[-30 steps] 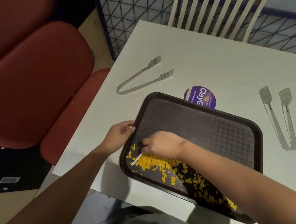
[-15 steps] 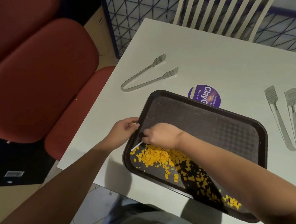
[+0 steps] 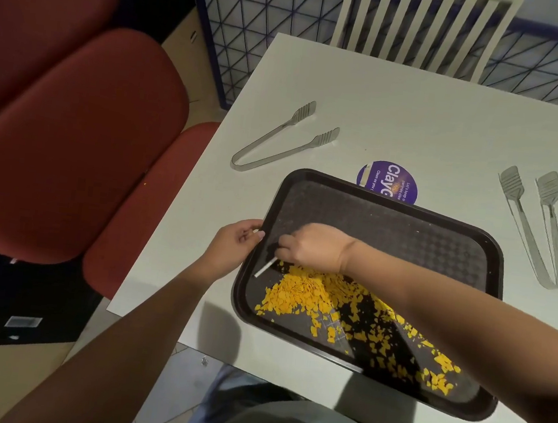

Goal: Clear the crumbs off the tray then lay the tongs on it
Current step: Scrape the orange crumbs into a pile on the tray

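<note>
**A:** Hands, quick?

**B:** Left hand (image 3: 233, 241) has its fingers curled on the tray (image 3: 442, 219) rim, bracing it. Right hand (image 3: 315, 246) is bunched and pinches a white stick (image 3: 264, 267). The stick's free end pokes out toward the left hand, low on the tray floor.

**A:** Crumbs?

**B:** Yellow crumbs (image 3: 310, 294) are heaped just on the body side of the right hand. They trail along under that forearm.

**A:** Advice for the sweep?

**B:** I'd keep the stick's edge flat on the textured floor and use short pulls. The left hand should hold firm so the tray doesn't skate.

**A:** Tongs?

**B:** Tongs (image 3: 278, 142) lie on the table (image 3: 418, 115) beyond the left hand. Second tongs (image 3: 533, 231) lie well out past the right forearm. Neither is on the tray.

**A:** Anything unclear?

**B:** The right fingertips are tucked under, so the exact grip is hidden. I can't tell what the stick is. The forearm covers some crumbs, and the tray cuts off the sticker (image 3: 389, 181).
</note>
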{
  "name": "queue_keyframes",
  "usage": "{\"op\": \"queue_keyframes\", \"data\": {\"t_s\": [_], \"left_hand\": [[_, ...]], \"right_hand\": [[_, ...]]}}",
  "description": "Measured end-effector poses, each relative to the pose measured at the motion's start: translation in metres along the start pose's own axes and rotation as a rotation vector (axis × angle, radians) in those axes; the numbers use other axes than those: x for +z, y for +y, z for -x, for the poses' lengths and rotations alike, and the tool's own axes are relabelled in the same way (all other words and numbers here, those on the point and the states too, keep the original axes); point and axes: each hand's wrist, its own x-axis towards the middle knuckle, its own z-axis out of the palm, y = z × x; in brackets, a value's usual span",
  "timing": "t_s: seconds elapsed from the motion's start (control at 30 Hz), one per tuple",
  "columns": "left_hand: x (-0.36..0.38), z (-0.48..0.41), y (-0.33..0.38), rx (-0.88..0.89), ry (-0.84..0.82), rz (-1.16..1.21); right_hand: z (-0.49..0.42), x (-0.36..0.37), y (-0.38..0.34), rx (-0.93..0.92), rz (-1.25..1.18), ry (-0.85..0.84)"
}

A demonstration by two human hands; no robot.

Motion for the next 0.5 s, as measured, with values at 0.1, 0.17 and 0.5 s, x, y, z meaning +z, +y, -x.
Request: {"op": "queue_keyframes", "data": {"t_s": [0.1, 0.17, 0.5], "left_hand": [[-0.001, 0.0, 0.0, -0.005, 0.002, -0.021], [-0.002, -0.001, -0.003, -0.018, 0.005, -0.03], [0.001, 0.001, 0.0, -0.011, 0.011, 0.009]], "right_hand": [[-0.016, 0.004, 0.001, -0.019, 0.017, 0.01], [-0.022, 0.006, -0.005, -0.066, 0.018, -0.01], [-0.011, 0.0, -0.024, -0.274, 0.022, -0.072]]}}
